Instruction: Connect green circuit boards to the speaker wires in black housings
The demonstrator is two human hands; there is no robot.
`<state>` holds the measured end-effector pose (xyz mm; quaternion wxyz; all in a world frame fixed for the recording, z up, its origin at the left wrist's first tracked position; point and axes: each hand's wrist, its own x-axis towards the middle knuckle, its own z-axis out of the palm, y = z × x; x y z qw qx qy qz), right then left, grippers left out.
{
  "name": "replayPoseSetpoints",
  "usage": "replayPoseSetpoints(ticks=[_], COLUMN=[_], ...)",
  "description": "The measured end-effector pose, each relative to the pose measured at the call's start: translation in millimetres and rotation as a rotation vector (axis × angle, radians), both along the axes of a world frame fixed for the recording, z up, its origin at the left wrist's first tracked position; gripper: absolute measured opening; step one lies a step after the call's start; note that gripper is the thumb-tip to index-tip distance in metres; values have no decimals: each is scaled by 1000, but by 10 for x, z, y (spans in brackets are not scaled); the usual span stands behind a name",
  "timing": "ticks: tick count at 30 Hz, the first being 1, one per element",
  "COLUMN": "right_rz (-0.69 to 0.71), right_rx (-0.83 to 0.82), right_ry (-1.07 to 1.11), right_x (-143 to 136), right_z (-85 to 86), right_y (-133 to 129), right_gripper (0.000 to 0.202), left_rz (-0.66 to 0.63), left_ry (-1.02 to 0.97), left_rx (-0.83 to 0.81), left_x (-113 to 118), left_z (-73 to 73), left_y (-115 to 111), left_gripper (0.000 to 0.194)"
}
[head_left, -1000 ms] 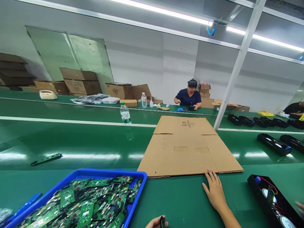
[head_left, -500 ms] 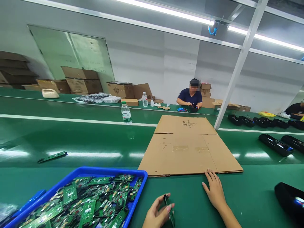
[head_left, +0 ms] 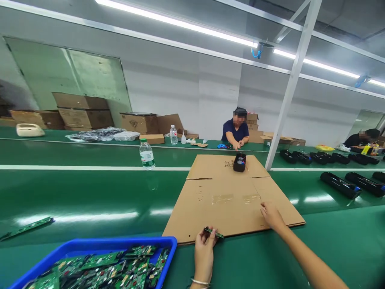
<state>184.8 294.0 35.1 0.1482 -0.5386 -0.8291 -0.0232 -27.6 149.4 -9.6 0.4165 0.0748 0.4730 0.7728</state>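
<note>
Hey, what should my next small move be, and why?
Probably reach your right hand forward to the black housing: it sits at the far end of the cardboard, your right hand shows nothing held, and your left hand grips a green circuit board.

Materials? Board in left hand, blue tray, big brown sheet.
Board: probably rigid laminate, green; small in view, finish unclear.
Blue tray: likely moulded plastic; even colour, smooth rounded rim with soft sheen.
Brown sheet: looks like cardboard, matte; creases and tape strips show.
</note>
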Motion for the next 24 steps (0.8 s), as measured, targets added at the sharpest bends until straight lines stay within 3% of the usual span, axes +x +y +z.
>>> replayPoseSetpoints(ticks=[7,10,14,19,24], right_rz=[3,46,123,255,364], right_rx=[115,123,121,159,169], right_ry=[-172,-255,-344,-389,-397], right_x=[-501,-607,-694,-699,-533], right_z=[562,639,610,577,495], right_y=[940,1214,1379,1141,341], right_gripper=[29,32,26,21,10], left_rz=[57,72,89,101,211], left_ry=[7,11,25,48,86], left_rx=[-24,-17,-9,6,44], left_x=[64,87,102,58,13], left_z=[-120,-130,-101,13,248], left_y=[51,50,57,37,-54], left_gripper=[30,35,39,33,31])
